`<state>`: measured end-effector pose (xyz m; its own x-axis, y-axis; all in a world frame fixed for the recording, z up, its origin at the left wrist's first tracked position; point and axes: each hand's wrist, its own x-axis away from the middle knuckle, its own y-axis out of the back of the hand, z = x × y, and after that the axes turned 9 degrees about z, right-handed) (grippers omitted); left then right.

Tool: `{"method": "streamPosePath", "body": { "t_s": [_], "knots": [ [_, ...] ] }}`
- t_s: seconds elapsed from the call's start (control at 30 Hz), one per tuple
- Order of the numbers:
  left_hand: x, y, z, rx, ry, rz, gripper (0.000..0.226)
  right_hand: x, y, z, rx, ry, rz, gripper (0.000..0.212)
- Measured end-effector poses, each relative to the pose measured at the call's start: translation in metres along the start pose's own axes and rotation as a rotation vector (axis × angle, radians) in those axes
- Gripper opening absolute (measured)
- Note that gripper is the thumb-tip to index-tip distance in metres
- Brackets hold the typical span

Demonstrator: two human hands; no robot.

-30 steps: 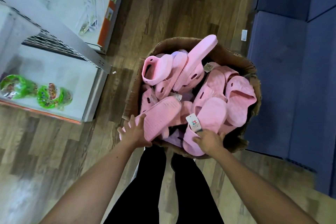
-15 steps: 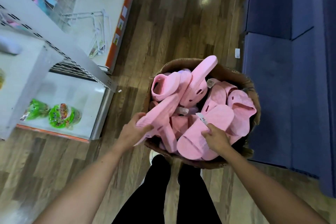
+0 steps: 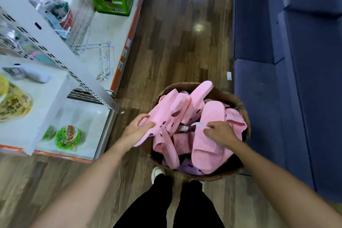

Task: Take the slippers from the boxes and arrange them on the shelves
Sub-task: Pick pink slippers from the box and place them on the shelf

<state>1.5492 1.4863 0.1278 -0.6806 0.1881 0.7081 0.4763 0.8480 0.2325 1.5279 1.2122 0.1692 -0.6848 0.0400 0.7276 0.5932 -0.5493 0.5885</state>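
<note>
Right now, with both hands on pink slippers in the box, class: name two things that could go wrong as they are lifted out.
1. The left hand grips a slipper with holes tangled in the pile; pulling it may drag others over the box rim, perhaps the upright slipper.
2. The right hand pinches a large slipper at its paper tag, which may tear.

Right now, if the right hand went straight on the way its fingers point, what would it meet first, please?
The right hand points left: probably the white paper tag at its fingertips first, then the pink perforated foam slipper the left hand grips; depth is unclear.
</note>
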Motion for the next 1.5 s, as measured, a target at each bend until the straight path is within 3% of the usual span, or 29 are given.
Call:
{"method": "streamPosePath", "body": {
  "t_s": [0.3, 0.47, 0.7, 0.87, 1.17, 1.27, 1.5],
  "knots": [
    [0.008, -0.008, -0.002, -0.101, 0.063, 0.024, 0.051, 0.012, 0.024, 0.005, -0.248, 0.007, -0.226, 0.028],
    [0.008, -0.036, -0.001, -0.203, 0.212, -0.068, 0.072, 0.021, 0.028, -0.007, -0.223, 0.014, -0.229, 0.031],
    [-0.001, -0.058, 0.004, 0.080, 0.297, -0.099, 0.059, 0.028, 0.056, -0.028, -0.474, -0.033, -0.470, 0.044],
    [-0.009, -0.074, -0.003, 0.000, 0.342, -0.090, 0.080, 0.033, 0.059, -0.036, -0.423, 0.041, -0.431, 0.031],
    [-0.015, -0.096, -0.031, -0.656, 0.103, 0.041, 0.048, 0.037, 0.048, -0.047, -0.511, 0.032, -0.384, 0.039],
    [-0.013, -0.099, -0.035, -0.719, 0.041, 0.145, 0.047, 0.041, 0.052, -0.043, -0.517, 0.048, -0.378, 0.041],
    [0.000, -0.091, -0.047, -0.758, -0.076, 0.206, 0.051, 0.067, 0.051, -0.016, -0.658, 0.155, -0.370, 0.040]
  ]
}}
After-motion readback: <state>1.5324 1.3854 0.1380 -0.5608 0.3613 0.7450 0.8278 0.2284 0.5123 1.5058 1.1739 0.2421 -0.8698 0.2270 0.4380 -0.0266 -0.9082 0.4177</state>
